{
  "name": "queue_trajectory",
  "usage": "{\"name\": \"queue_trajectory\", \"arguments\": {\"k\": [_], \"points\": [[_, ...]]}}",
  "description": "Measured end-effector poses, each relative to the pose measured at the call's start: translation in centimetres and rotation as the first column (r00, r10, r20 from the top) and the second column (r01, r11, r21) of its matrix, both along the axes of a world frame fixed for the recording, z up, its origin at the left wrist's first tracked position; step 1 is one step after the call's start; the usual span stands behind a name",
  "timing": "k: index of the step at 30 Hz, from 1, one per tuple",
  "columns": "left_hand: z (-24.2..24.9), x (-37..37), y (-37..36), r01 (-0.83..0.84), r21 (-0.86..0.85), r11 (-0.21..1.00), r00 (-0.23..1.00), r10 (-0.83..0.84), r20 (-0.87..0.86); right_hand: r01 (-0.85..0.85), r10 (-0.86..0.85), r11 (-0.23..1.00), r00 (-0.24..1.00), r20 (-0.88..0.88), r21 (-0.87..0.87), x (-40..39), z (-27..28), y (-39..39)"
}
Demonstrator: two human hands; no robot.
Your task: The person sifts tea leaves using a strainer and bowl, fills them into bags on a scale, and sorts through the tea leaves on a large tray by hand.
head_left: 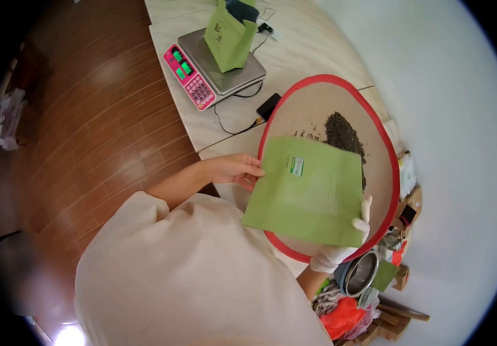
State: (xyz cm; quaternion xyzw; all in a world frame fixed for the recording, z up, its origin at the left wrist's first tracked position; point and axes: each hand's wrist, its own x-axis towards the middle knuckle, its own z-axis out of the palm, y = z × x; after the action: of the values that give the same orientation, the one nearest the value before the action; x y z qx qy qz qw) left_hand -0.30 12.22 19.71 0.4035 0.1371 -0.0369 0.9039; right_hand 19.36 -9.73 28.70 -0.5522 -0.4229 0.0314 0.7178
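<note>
From the head camera, you hold a flat green paper bag [306,193] over a round red-rimmed tray [388,167] with a heap of dark loose tea [344,134]. The bag is matte, with a small white label near its top edge. Your bare left hand [234,170] pinches its left corner, fingers together; your gloved right hand [346,245] clamps its lower right corner. Behind stands another green bag [228,37] on a scale [214,66].

A single head-worn fisheye camera looks steeply down from close above the person's cream-clad shoulder, facing across the pale stone-patterned tabletop [294,52] toward a white wall, with brown wooden floor [98,127] filling the left side.
</note>
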Motion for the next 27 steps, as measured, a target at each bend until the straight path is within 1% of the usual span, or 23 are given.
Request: {"name": "queue_trajectory", "arguments": {"k": [1, 2, 3, 4, 5, 7, 8, 9, 11, 12, 13, 14, 15, 16, 17, 18, 19, 21, 22, 23, 24, 25, 27], "points": [[0.4, -0.3, -0.1, -0.052, 0.026, 0.998, 0.998, 0.051, 0.032, -0.009, 0.009, 1.000, 1.000, 0.000, -0.005, -0.8, 0.8, 0.8], [0.8, -0.7, 0.2, -0.058, 0.024, 0.998, 0.998, 0.057, 0.033, 0.124, -0.134, 0.986, 0.988, -0.081, -0.114, -2.0, 1.8, 1.8], [1.4, -1.1, 0.8, -0.181, 0.048, 0.982, 0.982, 0.178, 0.062, 0.245, -0.282, 0.942, 0.948, -0.145, -0.230, -2.7, 2.4, 2.6], [1.9, -1.4, 1.4, -0.300, 0.070, 0.951, 0.951, 0.294, 0.093, 0.303, -0.333, 0.934, 0.931, -0.150, -0.191, -2.1, 1.9, 3.0], [2.1, -1.8, 2.0, -0.301, 0.070, 0.951, 0.951, 0.294, 0.095, 0.303, -0.333, 0.934, 0.931, -0.149, -0.190, -2.2, 1.7, 3.0], [2.9, -2.2, 2.9, -0.536, 0.268, 0.801, 0.840, 0.536, 0.078, 0.354, -0.348, 0.884, 0.934, 0.076, -0.307, -2.8, 1.9, 2.8], [3.8, -2.0, 2.7, -0.598, 0.331, 0.730, 0.793, 0.601, 0.106, 0.296, -0.246, 0.912, 0.949, 0.196, -0.286, -3.5, 1.8, 3.0], [4.5, -1.7, 2.4, -0.576, 0.330, 0.748, 0.811, 0.575, 0.110, 0.199, -0.078, 0.924, 0.934, 0.350, -0.326, -4.1, 2.0, 3.3], [5.3, -0.5, 1.6, -0.576, 0.518, 0.632, 0.795, 0.581, 0.175, 0.060, 0.237, 0.890, 0.785, 0.573, -0.451, -5.8, 3.5, 4.7], [5.0, 0.5, 0.9, -0.598, 0.644, 0.477, 0.760, 0.593, 0.267, -0.061, 0.342, 0.887, 0.754, 0.560, -0.459, -7.0, 3.9, 5.8], [4.7, 1.1, 0.5, -0.573, 0.646, 0.504, 0.790, 0.550, 0.272, -0.094, 0.410, 0.855, 0.724, 0.555, -0.510, -7.4, 3.2, 6.3], [4.4, 1.6, 0.2, -0.575, 0.714, 0.399, 0.785, 0.517, 0.343, 0.018, 0.392, 0.827, 0.698, 0.599, -0.562, -8.4, 3.3, 6.6], [4.3, 2.0, -0.3, -0.580, 0.764, 0.283, 0.776, 0.477, 0.412, 0.055, 0.356, 0.828, 0.717, 0.600, -0.557, -8.7, 2.9, 6.6], [5.5, 1.9, -0.9, -0.601, 0.748, 0.282, 0.773, 0.445, 0.453, 0.122, 0.315, 0.819, 0.722, 0.616, -0.561, -8.8, 2.4, 6.6], [5.7, 2.1, -1.2, -0.585, 0.752, 0.303, 0.792, 0.413, 0.450, 0.185, 0.277, 0.803, 0.726, 0.630, -0.567, -8.8, 2.1, 6.3], [5.7, 2.1, -1.2, -0.555, 0.780, 0.289, 0.814, 0.381, 0.439, 0.241, 0.240, 0.783, 0.734, 0.635, -0.574, -8.9, 2.5, 6.1], [5.8, 2.1, -1.2, -0.528, 0.806, 0.267, 0.832, 0.353, 0.428, 0.257, 0.217, 0.780, 0.744, 0.632, -0.570, -8.7, 2.1, 5.9], [6.7, 2.4, -2.3, -0.512, 0.809, 0.287, 0.853, 0.282, 0.440, 0.440, 0.056, 0.690, 0.759, 0.649, -0.575, -8.2, 0.3, 5.0], [6.4, 2.8, -2.8, -0.482, 0.857, 0.180, 0.876, 0.106, 0.470, 0.429, 0.026, 0.649, 0.812, 0.582, -0.628, -7.9, -0.6, 4.4], [6.2, 3.2, -3.5, -0.469, 0.881, 0.064, 0.878, -0.077, 0.473, 0.446, -0.003, 0.639, 0.816, 0.578, -0.627, -7.5, -2.2, 3.4], [6.1, 3.5, -4.6, -0.389, 0.919, 0.065, 0.887, -0.244, 0.393, 0.334, 0.043, 0.669, 0.874, 0.483, -0.664, -7.0, -3.9, 2.4], [6.0, 3.9, -6.0, -0.404, 0.909, 0.105, 0.856, -0.306, 0.416, 0.220, 0.090, 0.696, 0.918, 0.387, -0.683, -6.7, -4.7, 1.5], [6.0, 4.2, -6.7, -0.344, 0.918, 0.196, 0.809, -0.435, 0.395, 0.185, 0.094, 0.745, 0.922, 0.375, -0.641, -6.2, -4.5, 0.5]]}}
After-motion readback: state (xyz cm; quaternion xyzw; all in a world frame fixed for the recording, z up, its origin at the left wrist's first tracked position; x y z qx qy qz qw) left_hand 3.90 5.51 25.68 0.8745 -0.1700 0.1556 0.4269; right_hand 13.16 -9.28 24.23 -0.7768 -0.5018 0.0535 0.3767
